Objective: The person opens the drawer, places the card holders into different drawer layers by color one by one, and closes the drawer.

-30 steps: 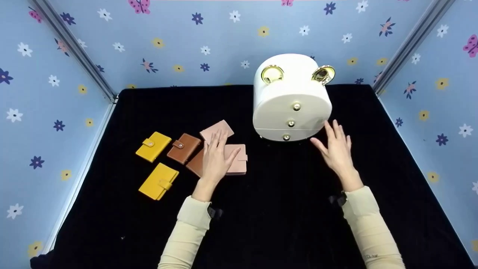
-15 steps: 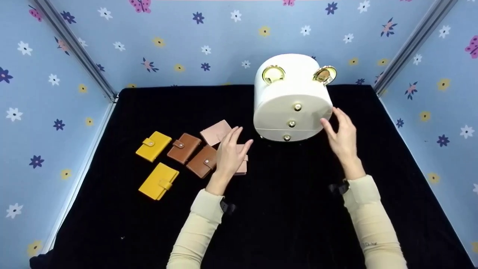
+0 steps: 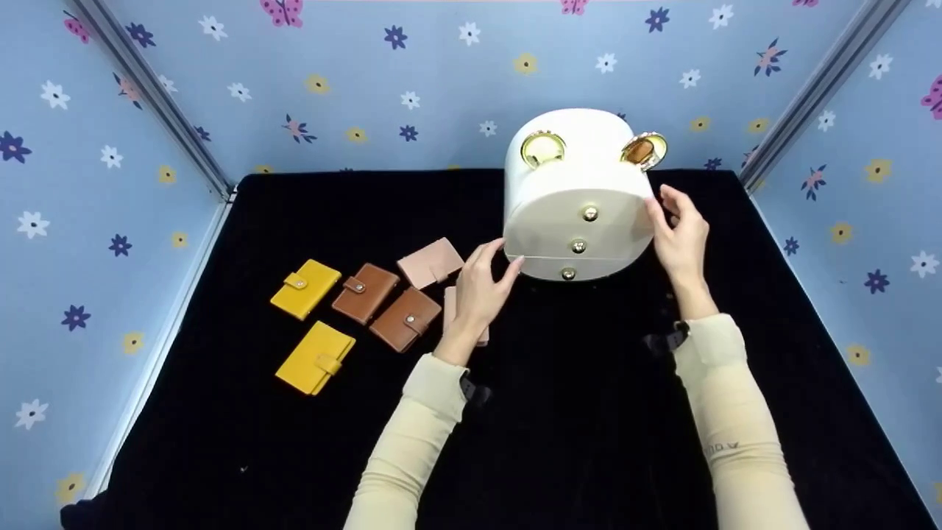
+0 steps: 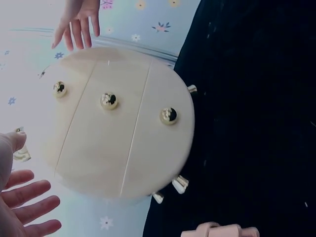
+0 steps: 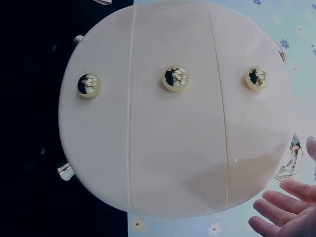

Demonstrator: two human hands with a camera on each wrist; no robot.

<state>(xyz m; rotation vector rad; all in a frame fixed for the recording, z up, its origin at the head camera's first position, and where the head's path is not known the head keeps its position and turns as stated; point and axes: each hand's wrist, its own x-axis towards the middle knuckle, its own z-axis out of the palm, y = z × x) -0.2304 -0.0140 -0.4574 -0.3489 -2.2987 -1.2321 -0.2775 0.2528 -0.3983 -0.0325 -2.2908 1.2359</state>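
A white rounded box point(image 3: 544, 228) with three drawer fronts, gold knobs point(image 5: 175, 78) and gold ear-shaped rings point(image 3: 543, 150) stands upright at the back right. My left hand point(image 3: 480, 293) is at the box's lower left edge, fingers extended and thumb apart; contact is hard to tell. On the opposite side, my right hand point(image 3: 681, 239) has its thumb by the right edge and fingers loosely bent along the side. Both wrist views show relaxed fingers beside the box, nothing gripped. Beneath the left hand lies a pink wallet point(image 3: 450, 302), partly hidden by it.
Left of the hands lie another pink wallet point(image 3: 430, 263), two brown wallets, one nearer point(image 3: 405, 320) and one farther point(image 3: 364, 293), and two yellow wallets, one at the back point(image 3: 309, 285) and one in front point(image 3: 313, 361). Flower-patterned walls point(image 3: 412, 66) enclose the black cloth point(image 3: 574, 427).
My left hand has moved right from over the pink and brown wallets to the box's left edge. My right hand has moved up along its right side. The box and wallets stay in place.
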